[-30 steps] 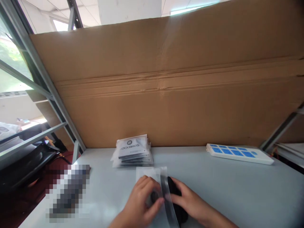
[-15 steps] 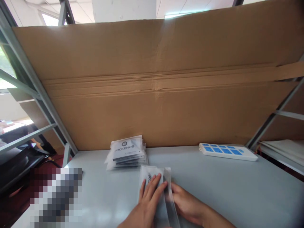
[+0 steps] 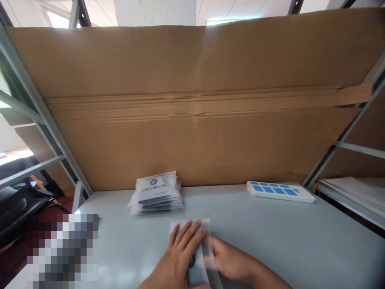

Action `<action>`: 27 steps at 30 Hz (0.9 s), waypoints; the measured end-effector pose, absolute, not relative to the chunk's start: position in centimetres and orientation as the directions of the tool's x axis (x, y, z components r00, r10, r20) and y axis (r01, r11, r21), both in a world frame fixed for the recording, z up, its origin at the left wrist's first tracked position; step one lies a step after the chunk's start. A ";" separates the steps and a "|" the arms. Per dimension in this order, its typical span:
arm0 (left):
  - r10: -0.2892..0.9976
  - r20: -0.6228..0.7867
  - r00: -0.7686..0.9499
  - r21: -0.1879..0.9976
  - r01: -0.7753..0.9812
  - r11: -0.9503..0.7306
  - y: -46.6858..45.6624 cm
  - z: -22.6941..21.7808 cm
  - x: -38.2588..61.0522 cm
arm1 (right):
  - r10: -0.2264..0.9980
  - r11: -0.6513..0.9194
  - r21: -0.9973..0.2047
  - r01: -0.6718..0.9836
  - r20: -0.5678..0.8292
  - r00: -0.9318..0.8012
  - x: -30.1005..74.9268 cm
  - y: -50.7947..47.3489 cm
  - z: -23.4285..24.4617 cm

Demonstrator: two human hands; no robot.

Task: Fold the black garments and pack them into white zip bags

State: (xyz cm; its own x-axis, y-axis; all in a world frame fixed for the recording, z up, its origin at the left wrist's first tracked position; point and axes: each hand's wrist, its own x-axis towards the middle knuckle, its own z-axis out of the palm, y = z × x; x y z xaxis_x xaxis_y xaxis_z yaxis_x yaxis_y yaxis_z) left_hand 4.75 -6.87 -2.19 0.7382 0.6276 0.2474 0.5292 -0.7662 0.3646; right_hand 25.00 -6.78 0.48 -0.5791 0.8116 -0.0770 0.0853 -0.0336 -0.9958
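Observation:
A clear, frosted plastic bag [image 3: 207, 248] with dark print on it lies on the grey table in front of me. My left hand [image 3: 184, 252] rests flat across its face, fingers stretched out and a little apart. Along the bag's right edge, my right hand [image 3: 230, 259] grips the loose plastic strip; its fingertips are partly hidden behind the film. Dark printing shows beside my left thumb, but most of it is covered. Beyond my hands sits a stack of several similar bagged packs [image 3: 158, 192], the top one marked ROCKBROS.
A white power strip [image 3: 281, 192] with blue sockets lies at the back right of the table [image 3: 270, 233]. A tall cardboard sheet [image 3: 192, 148] closes off the back, between metal frame posts. A pixelated patch [image 3: 66, 249] hides something at the left edge.
The bag has shifted slightly toward me, with both hands on it. My left hand now covers more of the print near the bag's far end. The view has turned slightly right.

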 end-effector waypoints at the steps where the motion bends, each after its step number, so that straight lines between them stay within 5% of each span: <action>1: 0.631 0.249 0.735 0.366 0.532 -0.764 -6.9 -2.2 4.6 | 0.824 -0.041 -0.994 0.098 -0.089 -0.559 25.5 -6.5 0.4; 6: 0.640 0.240 0.730 0.360 0.545 -0.757 -6.9 -2.2 4.5 | 0.825 -0.101 -0.980 0.172 -0.179 -0.536 26.6 -5.8 -0.4; 13: 0.650 0.246 0.719 0.351 0.558 -0.751 -7.0 -1.7 4.9 | 0.897 -0.021 -0.982 0.186 -0.100 -0.430 24.6 -6.5 -1.2; 20: 0.693 0.118 0.711 0.391 0.608 -0.691 -7.1 -0.6 5.3 | 0.823 -0.148 -0.966 0.213 -0.240 -0.515 27.0 -5.4 -1.0; 27: 0.698 0.139 0.702 0.385 0.611 -0.691 -7.2 -0.9 5.0 | 0.775 -0.092 -0.949 0.302 -0.259 -0.576 26.6 -5.8 -0.5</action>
